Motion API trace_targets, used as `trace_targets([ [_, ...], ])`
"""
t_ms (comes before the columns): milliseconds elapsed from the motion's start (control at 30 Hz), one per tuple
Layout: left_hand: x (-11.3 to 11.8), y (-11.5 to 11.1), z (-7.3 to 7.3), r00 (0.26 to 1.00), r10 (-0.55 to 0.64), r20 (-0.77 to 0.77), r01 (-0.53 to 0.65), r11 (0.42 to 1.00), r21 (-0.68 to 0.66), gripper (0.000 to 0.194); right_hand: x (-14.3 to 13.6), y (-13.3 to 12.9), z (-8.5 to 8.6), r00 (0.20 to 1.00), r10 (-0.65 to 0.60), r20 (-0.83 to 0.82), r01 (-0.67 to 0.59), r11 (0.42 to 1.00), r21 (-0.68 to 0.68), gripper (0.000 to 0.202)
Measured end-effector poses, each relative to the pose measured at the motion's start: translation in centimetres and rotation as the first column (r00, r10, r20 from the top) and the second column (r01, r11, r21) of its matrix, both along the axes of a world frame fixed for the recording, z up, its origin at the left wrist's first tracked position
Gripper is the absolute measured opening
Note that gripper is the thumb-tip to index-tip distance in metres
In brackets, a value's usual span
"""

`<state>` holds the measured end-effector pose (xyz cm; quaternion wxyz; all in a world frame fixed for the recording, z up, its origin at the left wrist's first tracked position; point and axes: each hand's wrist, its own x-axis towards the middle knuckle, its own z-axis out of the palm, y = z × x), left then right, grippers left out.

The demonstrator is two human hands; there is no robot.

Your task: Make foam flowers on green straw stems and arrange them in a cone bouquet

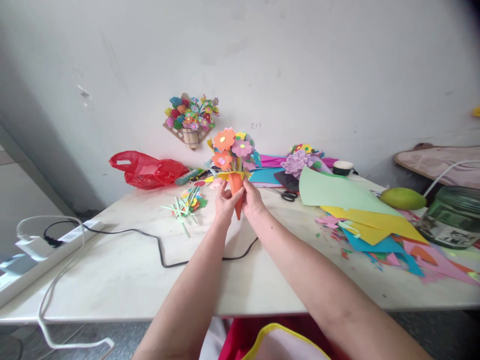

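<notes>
Both hands hold up a bouquet of craft flowers (225, 139) in a pointed orange cone (236, 185) with a yellow rim. The flowers are orange, pink, yellow and blue. My left hand (225, 202) has its fingers round the cone's left side. On the right side, my right hand (252, 198) grips the same cone, its fingertips near the rim. The cone's tip points down between the hands, upright above the white table (131, 280). Some fingers are hidden behind the cone.
Small flowers with green stems (183, 210) and a red plastic bag (146, 170) lie left. Black scissors (288, 196), coloured sheets (341, 192), scraps, a mango (403, 198) and a glass jar (452, 217) are right. A black cable (161, 252) crosses the table.
</notes>
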<state>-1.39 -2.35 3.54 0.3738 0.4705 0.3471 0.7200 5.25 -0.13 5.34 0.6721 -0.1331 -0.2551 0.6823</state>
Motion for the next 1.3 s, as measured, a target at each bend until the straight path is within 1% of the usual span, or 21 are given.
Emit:
trace_targets([
  [67, -0.09, 0.01, -0.10, 0.999, -0.035, 0.029, 0.034, 0.999, 0.008, 0.090, 0.08, -0.01, -0.06, 1.000, 0.013, 0.019, -0.013, 1.000, -0.012, 0.023],
  [133, -0.16, 0.01, -0.18, 0.997, -0.063, 0.052, 0.062, 0.998, 0.010, 0.091, 0.18, 0.04, -0.16, 0.999, 0.022, 0.038, -0.021, 1.000, -0.019, 0.024],
  [267, -0.23, -0.10, -0.14, 0.992, -0.118, 0.036, 0.117, 0.992, 0.036, 0.077, 0.19, 0.23, -0.44, 0.996, 0.036, 0.080, -0.036, 0.999, -0.005, 0.024],
  [400, -0.16, -0.33, 0.11, 0.992, -0.128, -0.015, 0.129, 0.990, 0.052, 0.067, 0.06, 0.27, -0.57, 0.990, 0.032, 0.137, -0.034, 0.999, 0.011, 0.024],
  [500, -0.07, -0.52, 0.30, 0.990, -0.139, -0.036, 0.141, 0.988, 0.066, 0.060, 0.04, 0.12, -0.51, 0.983, 0.014, 0.184, -0.012, 1.000, -0.012, 0.025],
  [600, 0.00, -0.63, 0.40, 0.989, -0.139, -0.044, 0.142, 0.988, 0.069, 0.058, 0.06, -0.01, -0.45, 0.975, 0.004, 0.222, 0.001, 1.000, -0.024, 0.027],
  [700, 0.08, -0.53, 0.36, 0.990, -0.141, -0.012, 0.141, 0.987, 0.076, 0.057, 0.05, 0.03, -0.43, 0.983, 0.008, 0.186, -0.004, 1.000, -0.023, 0.026],
  [800, 0.12, -0.30, 0.28, 0.989, -0.133, 0.059, 0.129, 0.989, 0.072, 0.061, 0.05, 0.11, -0.34, 0.992, 0.032, 0.118, -0.030, 0.999, -0.018, 0.025],
  [867, 0.11, -0.25, 0.28, 0.989, -0.130, 0.074, 0.126, 0.990, 0.060, 0.064, 0.10, 0.06, -0.22, 0.994, 0.042, 0.097, -0.040, 0.999, -0.019, 0.026],
  [1000, 0.07, -0.46, 0.43, 0.988, -0.151, 0.032, 0.149, 0.988, 0.044, 0.063, 0.31, -0.21, -0.04, 0.991, 0.067, 0.118, -0.064, 0.997, -0.031, 0.028],
  [1133, 0.11, -0.65, 0.53, 0.989, -0.145, -0.003, 0.145, 0.989, 0.035, 0.061, 0.38, -0.33, -0.07, 0.985, 0.096, 0.145, -0.084, 0.993, -0.087, 0.030],
  [1233, 0.06, -0.72, 0.55, 0.992, -0.111, -0.055, 0.114, 0.992, 0.053, 0.059, 0.20, -0.23, -0.17, 0.985, 0.092, 0.143, -0.086, 0.995, -0.047, 0.032],
  [1300, -0.02, -0.77, 0.56, 0.991, -0.109, -0.078, 0.115, 0.991, 0.070, 0.055, 0.07, -0.19, -0.21, 0.983, 0.099, 0.156, -0.099, 0.995, -0.009, 0.034],
])
